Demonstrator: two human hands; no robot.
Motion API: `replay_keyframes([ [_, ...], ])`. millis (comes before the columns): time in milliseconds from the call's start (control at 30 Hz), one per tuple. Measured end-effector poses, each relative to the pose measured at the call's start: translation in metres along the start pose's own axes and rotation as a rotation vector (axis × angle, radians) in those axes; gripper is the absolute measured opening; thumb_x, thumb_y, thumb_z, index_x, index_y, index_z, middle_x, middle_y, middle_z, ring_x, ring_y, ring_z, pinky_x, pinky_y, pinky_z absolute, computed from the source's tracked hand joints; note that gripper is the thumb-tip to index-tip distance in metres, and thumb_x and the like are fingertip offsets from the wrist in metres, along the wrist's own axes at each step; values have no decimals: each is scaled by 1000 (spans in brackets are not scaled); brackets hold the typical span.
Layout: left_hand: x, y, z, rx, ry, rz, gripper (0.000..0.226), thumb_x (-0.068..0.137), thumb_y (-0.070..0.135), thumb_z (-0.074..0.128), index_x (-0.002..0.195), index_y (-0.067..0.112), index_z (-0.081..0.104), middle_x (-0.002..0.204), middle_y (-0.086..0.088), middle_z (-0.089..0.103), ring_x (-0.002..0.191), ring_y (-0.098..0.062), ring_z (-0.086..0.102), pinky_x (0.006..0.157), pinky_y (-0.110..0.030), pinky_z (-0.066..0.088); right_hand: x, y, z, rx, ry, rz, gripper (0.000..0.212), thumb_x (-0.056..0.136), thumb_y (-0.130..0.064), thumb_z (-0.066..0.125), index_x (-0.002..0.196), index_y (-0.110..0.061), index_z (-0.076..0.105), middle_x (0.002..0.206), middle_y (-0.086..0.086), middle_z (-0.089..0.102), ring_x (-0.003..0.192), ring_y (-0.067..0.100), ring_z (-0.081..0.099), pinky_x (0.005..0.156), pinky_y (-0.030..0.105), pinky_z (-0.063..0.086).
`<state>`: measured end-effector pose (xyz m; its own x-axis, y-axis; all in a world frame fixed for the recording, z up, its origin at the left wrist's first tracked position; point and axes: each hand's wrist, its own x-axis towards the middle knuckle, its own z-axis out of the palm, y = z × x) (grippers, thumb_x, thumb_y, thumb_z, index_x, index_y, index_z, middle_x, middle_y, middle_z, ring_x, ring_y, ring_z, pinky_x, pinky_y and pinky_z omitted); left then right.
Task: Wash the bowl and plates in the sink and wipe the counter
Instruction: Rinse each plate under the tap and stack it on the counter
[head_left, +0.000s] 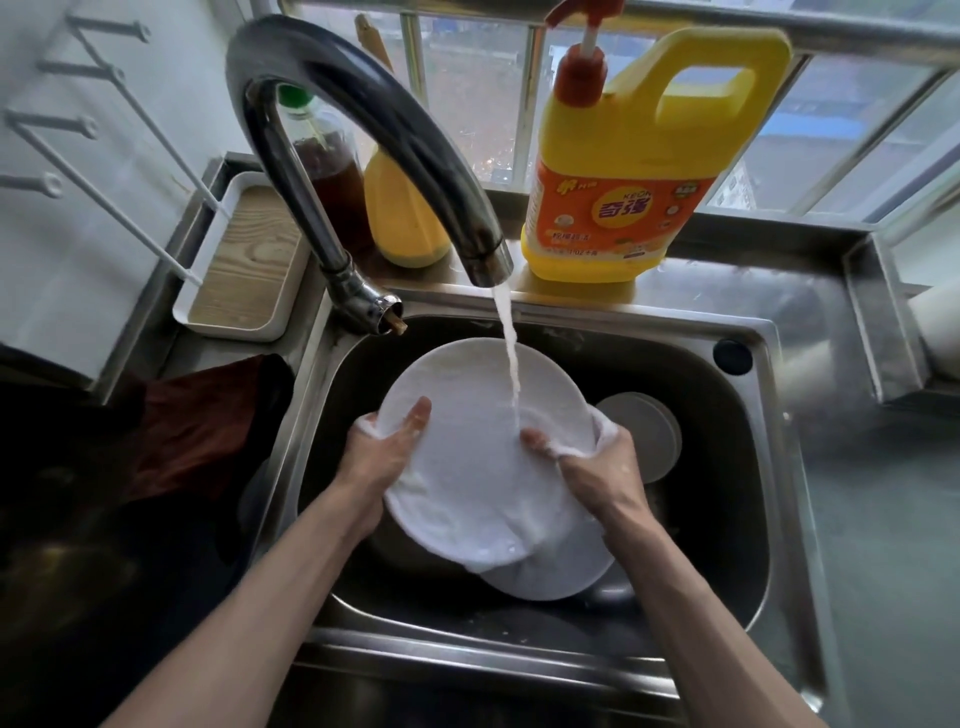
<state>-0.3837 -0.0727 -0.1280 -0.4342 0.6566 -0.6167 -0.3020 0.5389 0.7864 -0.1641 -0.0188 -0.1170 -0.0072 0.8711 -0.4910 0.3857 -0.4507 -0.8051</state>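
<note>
A white plate (467, 415) is tilted over the steel sink (748, 467), under the water stream from the curved faucet (363, 130). My left hand (384, 452) grips the plate's left rim, thumb on its face. My right hand (597, 462) holds a white cloth (582, 431) pressed against the plate's right edge. A second white plate (561, 571) lies beneath it in the basin. A white bowl (649, 431) sits upside down at the right of the basin.
A yellow detergent jug (634, 171) with a pump stands on the ledge behind the sink. A dark sauce bottle (327, 171) and a yellow bottle (400, 213) stand beside the faucet. A white tray (244, 260) and a dark red cloth (208, 426) lie left. Steel counter (883, 519) extends right.
</note>
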Motion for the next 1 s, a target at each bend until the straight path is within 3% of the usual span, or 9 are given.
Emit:
replay_keyframes([
  [100, 2, -7, 4, -15, 36, -25, 57, 77, 39, 88, 122, 13, 64, 109, -10, 75, 96, -29, 74, 79, -43, 64, 3, -5, -3, -72, 63, -89, 20, 89, -44, 80, 97, -27, 74, 83, -4, 76, 75, 11, 74, 66, 29, 62],
  [200, -5, -21, 17, 91, 113, 99, 65, 78, 30, 88, 133, 18, 56, 115, -1, 66, 103, -20, 66, 77, -32, 59, 0, -8, -4, -214, 168, -128, 34, 102, -46, 61, 84, -19, 70, 72, -1, 69, 68, 14, 67, 52, 25, 47],
  [333, -20, -40, 34, 48, 126, 87, 78, 74, 29, 91, 138, 27, 48, 119, 2, 61, 106, -19, 63, 88, -43, 58, -3, -3, -6, -305, 288, -154, 51, 108, -45, 47, 68, -14, 55, 63, 3, 59, 57, 14, 56, 48, 26, 32],
  [467, -23, -41, 40, 36, 155, 144, 61, 80, 25, 87, 130, 31, 53, 115, 8, 63, 105, -16, 65, 87, -41, 59, -6, 2, -9, -253, 279, -81, 40, 111, -37, 43, 89, -11, 63, 75, 4, 65, 65, 13, 61, 50, 25, 38],
  [567, -17, -38, 33, 7, 99, 102, 54, 90, 25, 78, 138, 28, 53, 123, -2, 66, 109, -24, 67, 90, -48, 61, -7, 10, -13, -141, 173, -37, 18, 111, -30, 45, 112, -17, 58, 96, 3, 68, 82, 14, 67, 63, 26, 53],
  [633, -16, -37, 25, -42, 47, 76, 51, 94, 27, 73, 141, 27, 52, 124, -5, 67, 108, -26, 69, 90, -49, 61, -7, 11, -14, -96, 110, -65, 21, 108, -22, 51, 129, -23, 53, 116, -2, 64, 102, 16, 66, 75, 25, 57],
  [733, -19, -34, 18, -146, 4, 23, 41, 97, 34, 69, 134, 21, 60, 118, -8, 74, 102, -26, 74, 85, -44, 63, -5, 13, -6, -335, 128, -213, 53, 102, -9, 59, 152, -13, 42, 143, 4, 47, 119, 16, 54, 96, 19, 47],
  [833, -22, -29, 21, -162, -2, 19, 29, 100, 36, 63, 124, 19, 66, 107, -6, 78, 96, -25, 76, 79, -39, 63, -5, 22, 16, -771, 169, -395, 55, 104, -16, 50, 156, -12, 34, 155, 18, 40, 140, 38, 39, 116, 52, 33],
  [1000, -26, -23, 33, -178, 18, 84, 26, 104, 25, 59, 122, 8, 68, 110, -14, 77, 106, -34, 73, 93, -48, 60, -19, 12, 54, -900, -225, -490, 57, 110, -38, 17, 165, -26, 7, 169, 11, 25, 156, 35, 17, 129, 52, -2],
])
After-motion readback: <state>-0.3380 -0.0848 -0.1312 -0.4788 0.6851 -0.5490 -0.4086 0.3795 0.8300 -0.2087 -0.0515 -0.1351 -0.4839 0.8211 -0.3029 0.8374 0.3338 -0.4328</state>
